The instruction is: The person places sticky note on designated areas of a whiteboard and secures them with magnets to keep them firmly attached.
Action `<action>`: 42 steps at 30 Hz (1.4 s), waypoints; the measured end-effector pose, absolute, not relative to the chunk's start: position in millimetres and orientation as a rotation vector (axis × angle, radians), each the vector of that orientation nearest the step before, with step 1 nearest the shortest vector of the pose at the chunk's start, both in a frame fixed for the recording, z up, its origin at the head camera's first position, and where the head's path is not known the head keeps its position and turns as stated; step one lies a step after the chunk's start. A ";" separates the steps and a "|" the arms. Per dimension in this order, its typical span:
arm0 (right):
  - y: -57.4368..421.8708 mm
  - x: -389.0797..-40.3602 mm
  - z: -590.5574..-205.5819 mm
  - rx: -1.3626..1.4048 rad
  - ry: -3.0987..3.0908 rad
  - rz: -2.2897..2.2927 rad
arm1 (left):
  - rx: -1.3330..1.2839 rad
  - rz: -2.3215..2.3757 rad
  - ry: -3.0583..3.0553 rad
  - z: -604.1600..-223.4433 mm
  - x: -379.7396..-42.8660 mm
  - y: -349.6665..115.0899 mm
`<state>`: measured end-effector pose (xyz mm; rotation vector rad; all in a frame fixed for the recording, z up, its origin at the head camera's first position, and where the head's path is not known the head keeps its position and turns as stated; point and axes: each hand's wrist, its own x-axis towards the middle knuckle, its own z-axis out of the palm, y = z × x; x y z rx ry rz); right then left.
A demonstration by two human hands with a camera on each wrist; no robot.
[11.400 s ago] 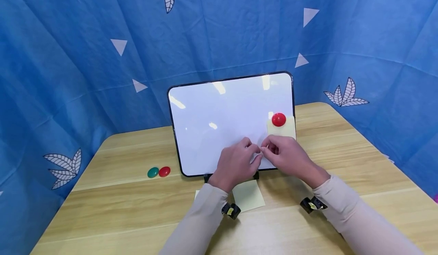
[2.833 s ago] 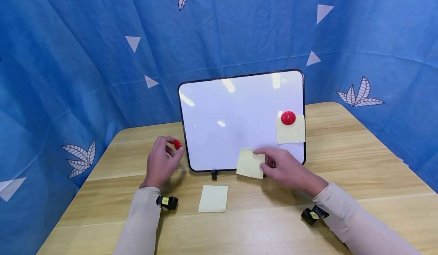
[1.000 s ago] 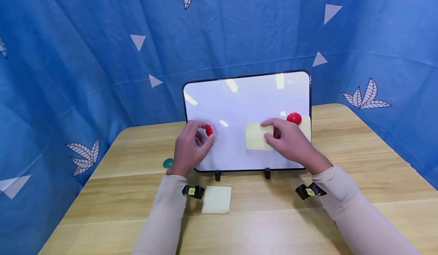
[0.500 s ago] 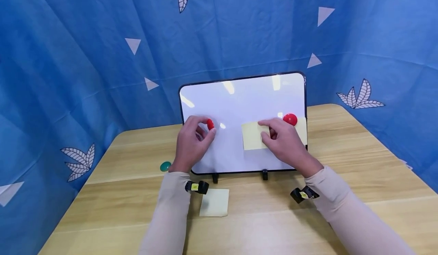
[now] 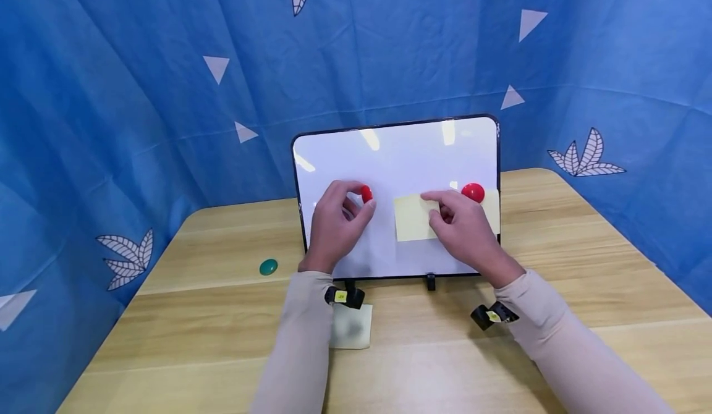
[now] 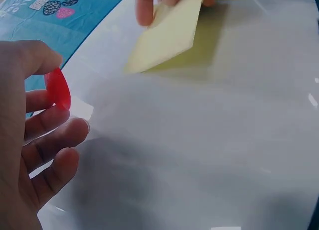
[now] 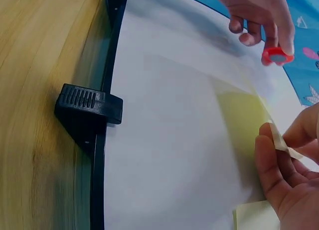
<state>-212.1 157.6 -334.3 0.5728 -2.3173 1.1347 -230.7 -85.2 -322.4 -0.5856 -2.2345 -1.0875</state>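
Pale yellow square paper note was pinched at its right side by the person's right hand, whose fingers covered that edge in the head view, in front of the white, black-framed board. In the right wrist view the note appeared nearly edge-on and its held edge stood off the board; whether its far edge touched could not be told. That same view cut off much of the right hand. The left hand held a glossy red round disc between its fingertips, just left of the note and facing the board; the hand and its sleeve hid the board's lower left corner. A second red round disc sat at the top of another pale yellow paper note on the board's right side, partly hidden behind the right hand. On the wood-grain table, a third yellow paper note lay partly covered by the left sleeve and shadowed, and a green round disc lay farther left.
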 end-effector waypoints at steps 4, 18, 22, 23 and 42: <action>157.3 -211.2 -333.9 0.549 -2.310 1.171 | -0.574 -1.127 -2.230 -320.6 -232.3 -76.0; 161.3 -210.9 -333.0 0.584 -2.265 1.050 | -0.685 -1.016 -2.250 -323.2 -230.6 -54.3; 162.4 -211.5 -331.9 0.578 -2.262 1.041 | -0.730 -0.988 -2.237 -321.7 -231.8 -47.3; 162.4 -211.8 -331.4 0.571 -2.264 1.045 | -0.738 -0.979 -2.233 -321.2 -231.8 -45.8; 160.5 -211.8 -332.2 0.531 -2.297 1.063 | -0.741 -0.834 -2.139 -329.8 -231.2 -29.1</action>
